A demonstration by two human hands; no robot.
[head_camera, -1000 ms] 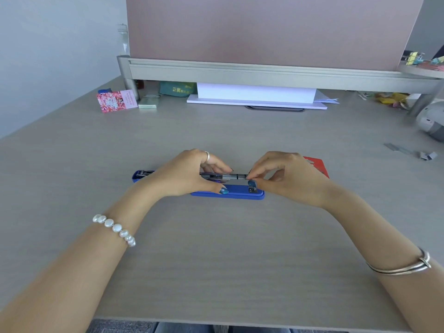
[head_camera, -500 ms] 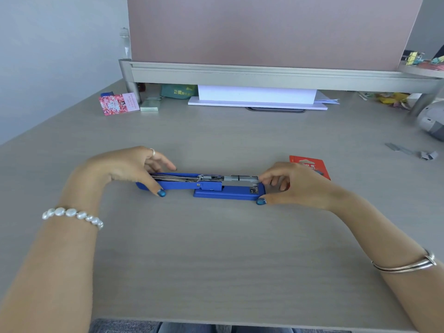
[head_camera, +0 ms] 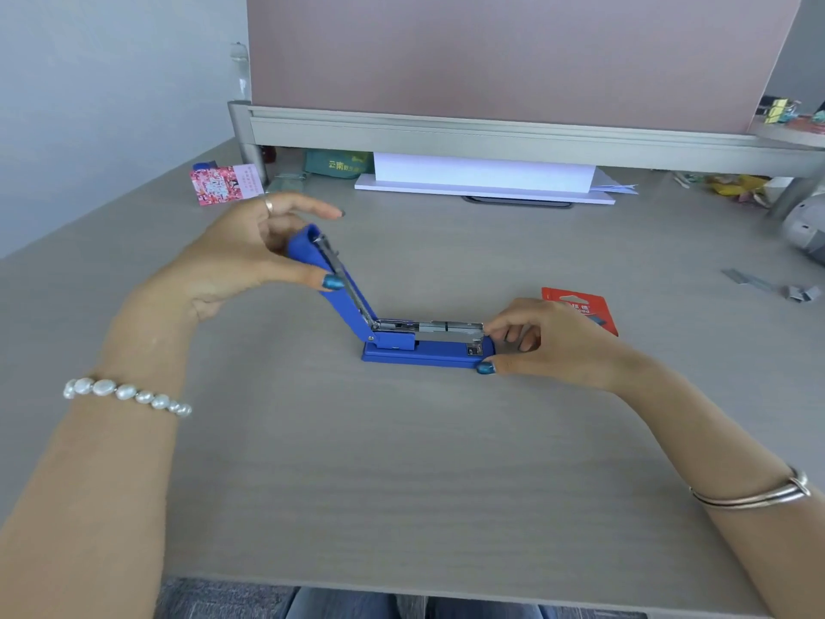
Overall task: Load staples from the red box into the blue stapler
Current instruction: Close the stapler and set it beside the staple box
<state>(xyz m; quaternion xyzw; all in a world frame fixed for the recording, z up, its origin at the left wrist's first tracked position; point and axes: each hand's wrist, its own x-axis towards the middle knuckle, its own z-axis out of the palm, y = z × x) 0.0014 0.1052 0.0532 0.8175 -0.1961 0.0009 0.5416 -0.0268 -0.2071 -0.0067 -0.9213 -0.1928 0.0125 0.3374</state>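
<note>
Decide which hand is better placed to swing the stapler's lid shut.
The left hand: its grip already holds the raised lid, while the right hand steadies the blue stapler base.

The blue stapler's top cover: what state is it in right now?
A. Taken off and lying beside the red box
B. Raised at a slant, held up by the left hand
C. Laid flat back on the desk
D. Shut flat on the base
B: the top cover slants up from its hinge, pinched by the left hand, while the right hand steadies the front of the blue stapler.
</note>
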